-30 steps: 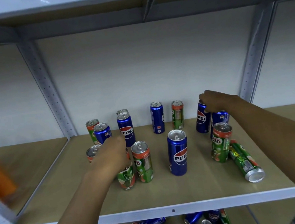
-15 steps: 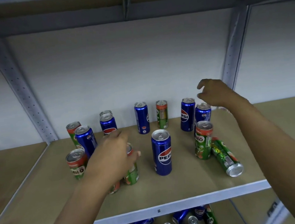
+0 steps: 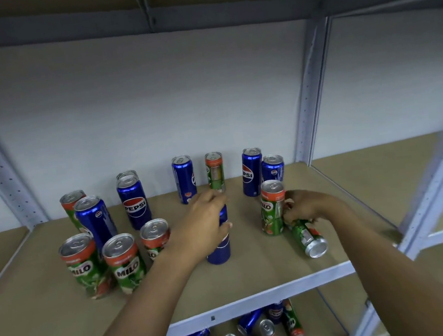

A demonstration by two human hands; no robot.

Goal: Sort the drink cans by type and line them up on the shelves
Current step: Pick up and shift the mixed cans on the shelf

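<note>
1. Your left hand (image 3: 204, 225) was wrapped around the upper half of a tall blue aluminium Pepsi can (image 3: 219, 246) standing near the middle of the tan board shelf (image 3: 259, 268). The grip was closed on it from its nine o'clock side, which suits lifting or sliding it upright toward the other blue cans.
2. Your right hand (image 3: 306, 208) had its fingers curled on a green-and-orange Milo can lying on its side (image 3: 307, 236), at four o'clock from the shelf's middle. I judge the grip as closed on that fallen can, most likely to stand it up. Its knuckles were touching or just beside an upright Milo can (image 3: 272, 209); I cannot tell which.
3. Counted on this shelf, six blue cans showed: the held one, two at nine to ten o'clock, one at twelve, and two at one o'clock.
4. Seven Milo cans showed: three bunched at eight o'clock, one behind the blue can at ten, one at twelve, the upright one and the fallen one. One more lid hid behind a blue can, type unclear.
5. The types stood mixed, so sorting looked barely begun. More cans lay jumbled on the lower shelf (image 3: 341, 311).
</note>
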